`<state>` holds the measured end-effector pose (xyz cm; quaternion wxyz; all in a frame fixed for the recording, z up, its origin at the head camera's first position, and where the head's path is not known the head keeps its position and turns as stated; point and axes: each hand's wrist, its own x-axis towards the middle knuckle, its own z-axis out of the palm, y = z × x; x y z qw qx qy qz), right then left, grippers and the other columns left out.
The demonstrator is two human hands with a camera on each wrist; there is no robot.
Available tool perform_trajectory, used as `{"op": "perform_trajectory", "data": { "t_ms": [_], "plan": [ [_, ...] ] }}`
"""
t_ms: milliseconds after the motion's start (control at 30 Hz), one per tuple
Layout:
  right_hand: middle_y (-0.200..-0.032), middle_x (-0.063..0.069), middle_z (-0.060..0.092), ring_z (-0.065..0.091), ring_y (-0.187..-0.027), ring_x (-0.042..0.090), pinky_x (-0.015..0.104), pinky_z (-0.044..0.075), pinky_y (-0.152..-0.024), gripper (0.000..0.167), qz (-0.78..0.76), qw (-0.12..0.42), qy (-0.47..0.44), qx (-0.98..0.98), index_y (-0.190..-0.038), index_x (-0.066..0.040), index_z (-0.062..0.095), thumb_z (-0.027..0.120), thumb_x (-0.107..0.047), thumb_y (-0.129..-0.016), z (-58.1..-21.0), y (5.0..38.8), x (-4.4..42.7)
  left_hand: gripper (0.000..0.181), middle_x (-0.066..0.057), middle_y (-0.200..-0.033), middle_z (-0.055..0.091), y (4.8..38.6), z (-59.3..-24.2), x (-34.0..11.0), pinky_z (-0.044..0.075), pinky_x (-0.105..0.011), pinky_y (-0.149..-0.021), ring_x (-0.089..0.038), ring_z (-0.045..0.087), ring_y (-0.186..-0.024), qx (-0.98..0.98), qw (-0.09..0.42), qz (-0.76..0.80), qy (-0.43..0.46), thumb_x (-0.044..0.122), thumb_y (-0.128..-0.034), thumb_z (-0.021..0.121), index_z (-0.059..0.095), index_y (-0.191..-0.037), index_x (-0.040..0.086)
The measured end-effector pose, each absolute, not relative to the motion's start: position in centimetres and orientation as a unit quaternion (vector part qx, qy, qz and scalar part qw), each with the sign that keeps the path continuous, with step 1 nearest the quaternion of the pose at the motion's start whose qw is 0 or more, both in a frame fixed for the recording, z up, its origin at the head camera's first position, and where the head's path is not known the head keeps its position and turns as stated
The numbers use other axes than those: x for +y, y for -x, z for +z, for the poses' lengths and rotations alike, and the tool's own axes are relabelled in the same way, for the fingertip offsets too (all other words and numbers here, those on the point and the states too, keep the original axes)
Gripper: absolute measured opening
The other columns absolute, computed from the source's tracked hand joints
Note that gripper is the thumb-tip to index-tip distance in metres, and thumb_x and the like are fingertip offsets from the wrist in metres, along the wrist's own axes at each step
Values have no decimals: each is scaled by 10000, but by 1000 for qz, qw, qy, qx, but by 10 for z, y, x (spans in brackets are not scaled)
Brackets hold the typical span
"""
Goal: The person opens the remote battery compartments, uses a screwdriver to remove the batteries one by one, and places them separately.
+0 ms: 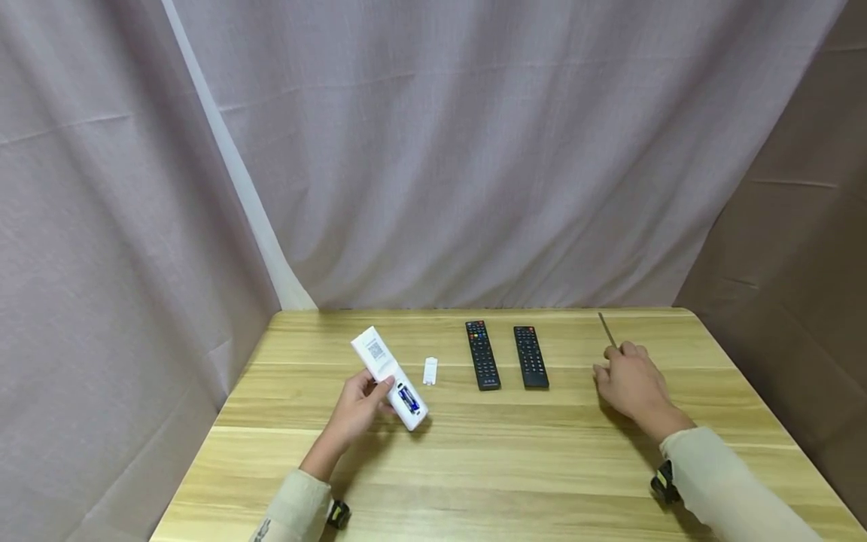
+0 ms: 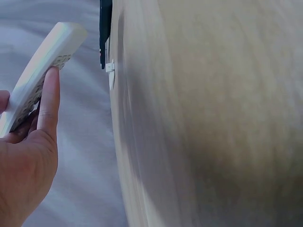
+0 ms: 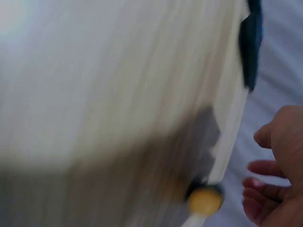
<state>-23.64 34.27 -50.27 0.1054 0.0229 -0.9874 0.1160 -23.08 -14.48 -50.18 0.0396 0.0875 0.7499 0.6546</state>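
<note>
My left hand (image 1: pixel 355 406) grips a white remote control (image 1: pixel 376 355) above the table, its back turned up. A blue battery (image 1: pixel 409 399) shows in the uncovered compartment at the near end. In the left wrist view, fingers lie along the button side of the remote (image 2: pixel 45 59). The small white battery cover (image 1: pixel 430 371) lies on the table beside it. On the right, my right hand (image 1: pixel 635 382) is over a thin-shafted tool, probably a screwdriver (image 1: pixel 607 329). The right wrist view shows its yellow-and-black end (image 3: pixel 205 201) apart from the loosely bent fingers, with nothing visible between them.
Two black remote controls, a longer one (image 1: pixel 482 355) and a shorter one (image 1: pixel 531 357), lie face up between the hands. The wooden table (image 1: pixel 474 467) ends against a grey-mauve curtain (image 1: pixel 488 165) at the back, with more cloth at both sides.
</note>
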Motion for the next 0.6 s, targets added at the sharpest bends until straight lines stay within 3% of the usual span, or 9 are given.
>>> {"op": "perform_trajectory", "data": {
  "t_ms": [167,367,600],
  "plan": [
    [-1235,421,515,445,-1185,590,710,542,-799,501,112,79,25,-990,-1284,186,534,559,-266,-1069,-506,234,368,326,-334,-1158,717,234,-502,-145,703,-524,-808,-178,728,-876,750,35,655,-87,93,-1088,577,607,-1316,-137],
    [-1116,430,571,561,-1018,591,691,547,-781,537,110,35,40,-992,-1259,228,495,546,-275,-1076,-514,236,382,287,-320,-1133,718,237,-497,-143,685,-579,-822,-175,718,-866,743,23,663,-84,63,-1086,569,623,-1282,-138],
    [-910,355,612,670,-806,543,640,589,-674,425,110,6,25,-994,-1150,208,471,449,-215,-1110,-523,241,387,292,-335,-1153,720,237,-495,-142,677,-597,-828,-163,733,-872,742,26,664,-89,60,-1088,566,619,-1293,-141]
  ]
}}
